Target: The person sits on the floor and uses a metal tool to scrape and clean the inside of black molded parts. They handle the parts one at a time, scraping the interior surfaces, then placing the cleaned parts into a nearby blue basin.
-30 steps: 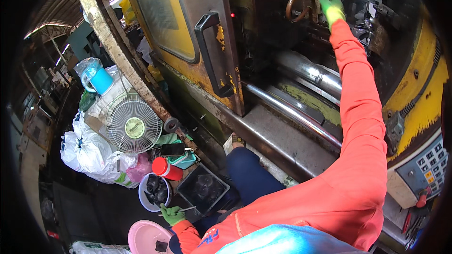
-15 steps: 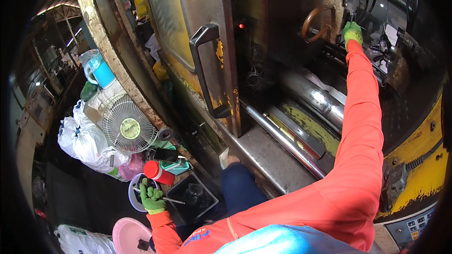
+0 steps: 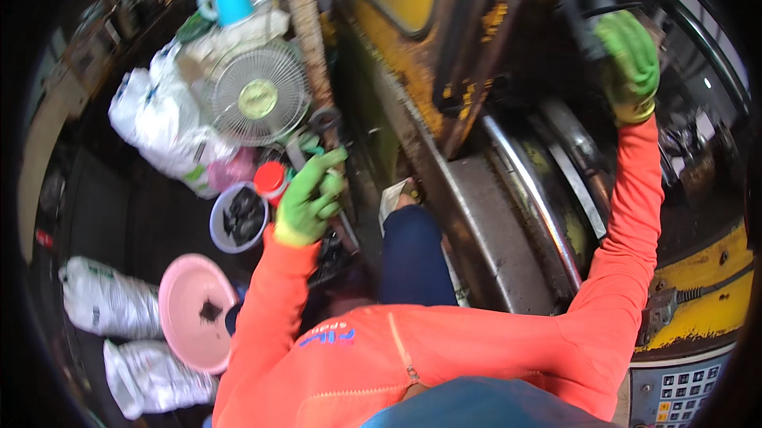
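Right hand: the green-gloved right hand [image 3: 629, 63] is closed around a dark flat piece [image 3: 586, 19], which sticks out past the fingers to the left.
Dark piece: in front of the machine's shadowed opening, right of the black door handle [image 3: 464, 47]; motion blur makes its exact shape and material hard to judge.
Left hand: the green-gloved left hand [image 3: 309, 196] is raised with bent fingers, overlapping the edge of a red-lidded container [image 3: 271, 177]; a slim rod [image 3: 348, 234] shows just below it, but I cannot tell whether the fingers grip it.
Jacket print: blue and red lettering on the chest of the orange jacket [image 3: 476, 345].
Fan label: a pale round badge with blurred script at the hub of the fan [image 3: 258, 100].
Sack print: faint greenish printing on the white sack [image 3: 111, 299] at lower left.
Keypad: rows of small marked keys, some yellow, on the control panel [image 3: 684, 387].
Bucket and basin: dark pieces lie in the pale bucket [image 3: 215, 227]; one lies in the pink basin [image 3: 186, 349].
Changed since half a second ago: the right hand has left the machine's interior and is nearer the camera, the dark piece now visible; the left hand has risen from beside the bucket.
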Tool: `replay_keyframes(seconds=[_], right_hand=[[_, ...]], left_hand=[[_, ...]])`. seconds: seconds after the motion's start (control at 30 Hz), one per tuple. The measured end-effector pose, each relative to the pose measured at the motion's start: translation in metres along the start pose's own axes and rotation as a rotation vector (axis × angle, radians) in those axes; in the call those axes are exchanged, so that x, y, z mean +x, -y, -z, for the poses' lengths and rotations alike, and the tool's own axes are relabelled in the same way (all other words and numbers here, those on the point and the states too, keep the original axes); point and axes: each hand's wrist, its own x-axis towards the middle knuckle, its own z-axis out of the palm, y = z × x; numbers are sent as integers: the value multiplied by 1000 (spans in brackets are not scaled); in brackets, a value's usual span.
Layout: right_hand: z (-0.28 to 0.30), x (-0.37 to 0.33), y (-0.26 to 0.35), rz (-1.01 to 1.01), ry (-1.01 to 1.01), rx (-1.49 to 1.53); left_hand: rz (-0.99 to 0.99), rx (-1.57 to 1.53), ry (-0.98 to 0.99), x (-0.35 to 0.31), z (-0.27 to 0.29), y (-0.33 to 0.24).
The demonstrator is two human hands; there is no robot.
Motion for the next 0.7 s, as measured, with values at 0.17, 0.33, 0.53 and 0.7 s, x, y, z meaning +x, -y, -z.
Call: replay_keyframes(seconds=[0.17, 0.33, 0.53, 0.7], right_hand=[[-28, 89, 166, 404, -29, 271], [-56, 131, 263, 483, -84, 507], [-90, 144, 211, -587, -132, 459], [-129, 55, 198, -1223, -219, 974]], left_hand=[[-110, -2, 77, -4, -52, -18], [-320, 66, -381, -47, -3, -27], [-722, 604, -871, -173, 181, -23], [-294, 682, -1737, -334, 349, -18]])
